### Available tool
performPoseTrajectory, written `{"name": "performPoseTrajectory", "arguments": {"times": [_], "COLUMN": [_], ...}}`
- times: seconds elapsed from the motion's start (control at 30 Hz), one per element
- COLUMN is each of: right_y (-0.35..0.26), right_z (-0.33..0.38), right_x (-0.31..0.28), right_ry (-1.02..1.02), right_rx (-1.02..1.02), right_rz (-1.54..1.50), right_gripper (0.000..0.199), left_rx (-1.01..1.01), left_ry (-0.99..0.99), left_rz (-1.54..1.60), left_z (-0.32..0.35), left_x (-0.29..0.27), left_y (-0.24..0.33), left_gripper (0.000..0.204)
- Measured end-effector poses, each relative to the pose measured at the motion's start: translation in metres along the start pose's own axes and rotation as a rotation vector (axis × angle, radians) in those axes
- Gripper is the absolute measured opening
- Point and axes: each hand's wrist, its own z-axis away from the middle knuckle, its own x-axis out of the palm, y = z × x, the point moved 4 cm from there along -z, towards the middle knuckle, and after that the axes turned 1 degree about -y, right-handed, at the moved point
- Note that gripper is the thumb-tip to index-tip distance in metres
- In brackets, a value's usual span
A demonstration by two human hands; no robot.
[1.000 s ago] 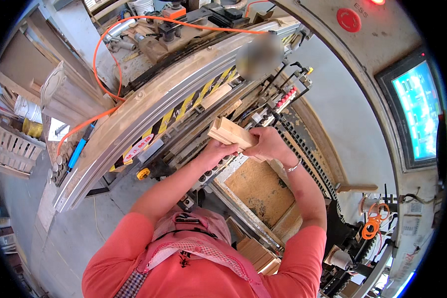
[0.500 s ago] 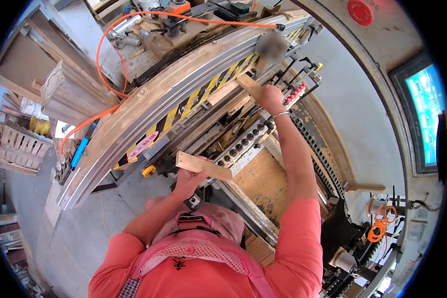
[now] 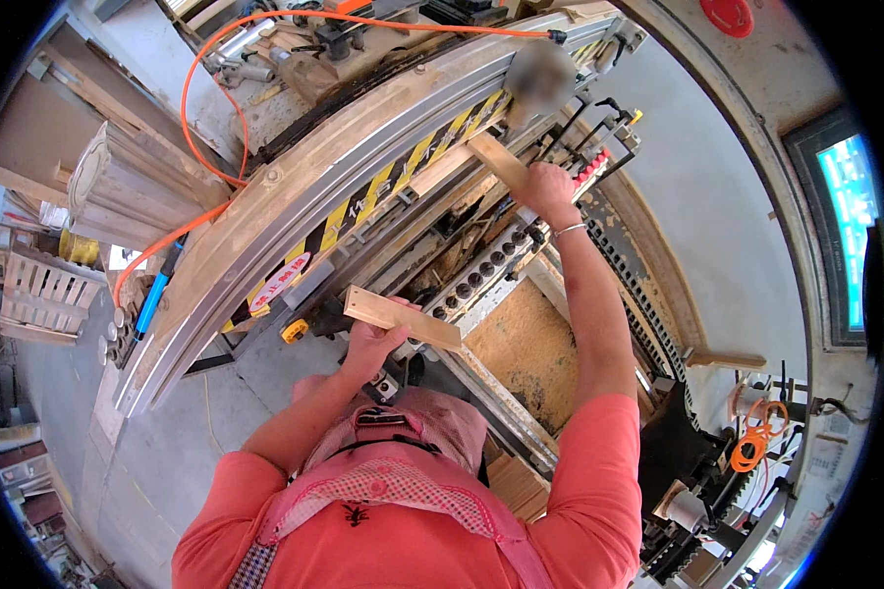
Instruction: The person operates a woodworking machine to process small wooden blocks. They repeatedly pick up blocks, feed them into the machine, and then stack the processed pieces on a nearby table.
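My left hand (image 3: 368, 344) grips a short pale wooden block (image 3: 400, 319), held level close to my chest, just above the near edge of a drilling machine. My right arm is stretched far out, and my right hand (image 3: 548, 187) holds a second wooden piece (image 3: 491, 157) against the machine's upper part, next to a strip with yellow and black stripes (image 3: 413, 162). A row of dark drill heads (image 3: 481, 275) lies between the two hands. The far end of the second piece is partly hidden by a blurred patch.
A long curved metal beam (image 3: 265, 236) runs across the machine. An orange hose (image 3: 192, 108) loops over it. A sawdust-covered board (image 3: 525, 344) lies below my right arm. A lit screen (image 3: 850, 226) is at the right; wooden crates (image 3: 39, 294) stand at the left.
Both hands held wooden pieces together a second ago. The right hand has since reached up and away with one piece, while the left hand dropped toward my chest with the other.
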Motion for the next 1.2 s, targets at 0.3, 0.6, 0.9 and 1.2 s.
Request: {"name": "performPoseTrajectory", "arguments": {"times": [0.3, 0.6, 0.9, 1.2], "right_y": [0.003, -0.001, -0.014, -0.016], "right_z": [-0.005, -0.006, -0.007, -0.008], "right_x": [0.003, 0.002, -0.011, -0.013], "right_ry": [0.016, -0.006, 0.004, 0.002], "right_rx": [-0.05, -0.02, -0.045, 0.007], "right_rz": [-0.039, -0.047, -0.045, -0.022], "right_gripper": [0.042, 0.044, 0.043, 0.045], "left_rx": [-0.019, -0.002, -0.003, 0.027], "left_ry": [0.008, -0.013, -0.011, -0.027], "left_rz": [0.026, 0.05, 0.055, 0.014], "left_z": [0.001, -0.001, -0.001, -0.001], "left_x": [-0.001, -0.003, 0.0, 0.002], "left_y": [-0.003, -0.003, 0.002, 0.001], "left_gripper": [0.043, 0.044, 0.044, 0.043]}}
